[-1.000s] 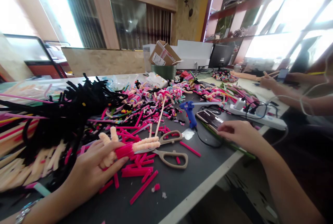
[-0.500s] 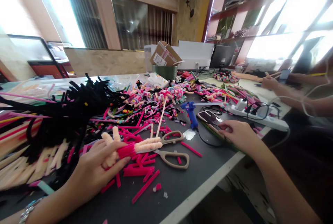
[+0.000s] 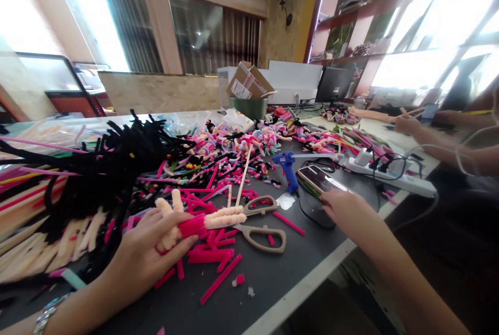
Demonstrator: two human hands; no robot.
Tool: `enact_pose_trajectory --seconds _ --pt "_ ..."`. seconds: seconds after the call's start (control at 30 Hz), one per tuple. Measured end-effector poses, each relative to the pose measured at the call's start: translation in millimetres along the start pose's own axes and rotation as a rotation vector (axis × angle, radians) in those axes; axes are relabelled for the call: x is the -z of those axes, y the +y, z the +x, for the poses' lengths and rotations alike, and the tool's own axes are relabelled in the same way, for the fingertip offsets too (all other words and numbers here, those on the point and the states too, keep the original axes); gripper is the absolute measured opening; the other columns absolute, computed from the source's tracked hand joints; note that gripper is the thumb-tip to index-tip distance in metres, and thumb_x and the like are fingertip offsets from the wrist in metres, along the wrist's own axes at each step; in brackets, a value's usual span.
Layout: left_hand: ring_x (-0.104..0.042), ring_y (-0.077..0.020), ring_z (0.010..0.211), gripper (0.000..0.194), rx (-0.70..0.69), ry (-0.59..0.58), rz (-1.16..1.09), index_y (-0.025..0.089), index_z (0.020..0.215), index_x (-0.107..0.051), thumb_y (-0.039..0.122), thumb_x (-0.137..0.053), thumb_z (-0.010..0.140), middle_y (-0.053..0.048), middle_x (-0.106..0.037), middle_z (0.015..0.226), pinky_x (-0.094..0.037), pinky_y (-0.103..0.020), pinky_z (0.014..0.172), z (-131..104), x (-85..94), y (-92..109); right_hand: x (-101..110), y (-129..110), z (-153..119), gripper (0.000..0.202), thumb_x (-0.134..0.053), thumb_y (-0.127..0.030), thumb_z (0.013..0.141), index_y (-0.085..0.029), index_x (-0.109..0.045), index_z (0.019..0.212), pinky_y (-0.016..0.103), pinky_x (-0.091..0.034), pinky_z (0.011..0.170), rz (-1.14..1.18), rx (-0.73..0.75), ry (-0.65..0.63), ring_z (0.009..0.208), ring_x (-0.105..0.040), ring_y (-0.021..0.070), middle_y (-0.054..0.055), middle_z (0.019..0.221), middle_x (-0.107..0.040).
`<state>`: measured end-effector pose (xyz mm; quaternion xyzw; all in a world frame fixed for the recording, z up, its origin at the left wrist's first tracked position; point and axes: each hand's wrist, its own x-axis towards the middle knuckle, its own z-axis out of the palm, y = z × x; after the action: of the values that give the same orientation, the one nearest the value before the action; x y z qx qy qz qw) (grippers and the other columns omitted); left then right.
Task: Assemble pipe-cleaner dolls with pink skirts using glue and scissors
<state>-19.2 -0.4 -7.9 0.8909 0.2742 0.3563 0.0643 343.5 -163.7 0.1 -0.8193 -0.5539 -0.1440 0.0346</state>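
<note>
My left hand (image 3: 156, 236) is closed around a small pipe-cleaner figure (image 3: 193, 226), pinching its bright pink middle between thumb and fingers. Peach fuzzy pieces stick out at both ends of it. Beneath and beside the figure lie beige-handled scissors (image 3: 267, 239), their blades partly covered. My right hand (image 3: 346, 215) is at the near edge of a phone (image 3: 322, 176), fingertips together and pointing left. Whatever those fingers pinch, if anything, is hidden. Green stems (image 3: 310, 189) show along the phone's near side. A blue glue gun (image 3: 287, 171) rests left of the phone.
Cut pink pipe-cleaner pieces (image 3: 220, 278) scatter across the dark table. Black pipe cleaners (image 3: 132, 153) heap up at left, above peach strips (image 3: 66, 241). Small colourful figures (image 3: 253, 140) pile behind. A white power strip (image 3: 405, 182) with cables lies right. Another person's hand (image 3: 407, 123) is beyond.
My right hand has shifted left and slightly nearer me, from the phone's near right end to along its near edge. My left hand keeps its hold on the figure.
</note>
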Motion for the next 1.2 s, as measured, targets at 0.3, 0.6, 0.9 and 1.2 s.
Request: enact_pose_trajectory --seconds 0.3,0.6,0.9,1.2 --pt "-0.064 -0.0204 0.079 0.036 -0.028 -0.001 -0.034 0.025 0.104 -0.066 0.052 -0.061 0.08 -0.004 -0.07 0.086 -0.049 -0.033 0.079 -1.4 -1.5 -0.3 -4.2 -32.1 -1.5 0.029 -0.04 -0.001 0.083 -0.016 -0.064 0.077 0.03 -0.042 0.061 -0.05 -0.111 0.079 0.078 -0.064 0.024 0.011 0.074 -0.065" --pt "-0.064 -0.0192 0.076 0.036 -0.007 -0.006 -0.008 0.024 0.101 -0.068 0.053 -0.061 0.079 -0.003 -0.069 0.083 -0.05 -0.028 0.073 0.0 0.5 1.5 9.8 14.8 2.1 0.025 -0.048 -0.021 0.085 -0.022 -0.072 0.093 0.031 -0.048 0.07 0.142 -0.174 0.131 0.081 -0.068 0.0229 0.007 0.093 -0.074" --pt "-0.063 -0.0202 0.078 0.036 -0.001 -0.014 -0.003 0.024 0.1 -0.067 0.054 -0.06 0.08 -0.003 -0.069 0.082 -0.049 -0.028 0.073 -0.6 -1.6 0.0 23.7 83.5 1.4 0.023 -0.051 -0.022 0.074 -0.021 -0.073 0.079 0.032 -0.044 0.051 0.263 -0.386 0.099 0.054 -0.066 0.0222 0.003 0.068 -0.075" --pt "-0.064 -0.0208 0.08 0.035 -0.029 -0.011 0.013 0.025 0.102 -0.063 0.053 -0.059 0.082 -0.002 -0.067 0.08 -0.048 -0.028 0.072 -1.3 -2.6 -2.1 10.3 83.3 3.6 0.014 -0.059 -0.025 0.068 -0.023 -0.072 0.069 0.034 -0.047 0.058 0.31 -0.343 0.097 0.062 -0.068 0.025 0.003 0.065 -0.074"
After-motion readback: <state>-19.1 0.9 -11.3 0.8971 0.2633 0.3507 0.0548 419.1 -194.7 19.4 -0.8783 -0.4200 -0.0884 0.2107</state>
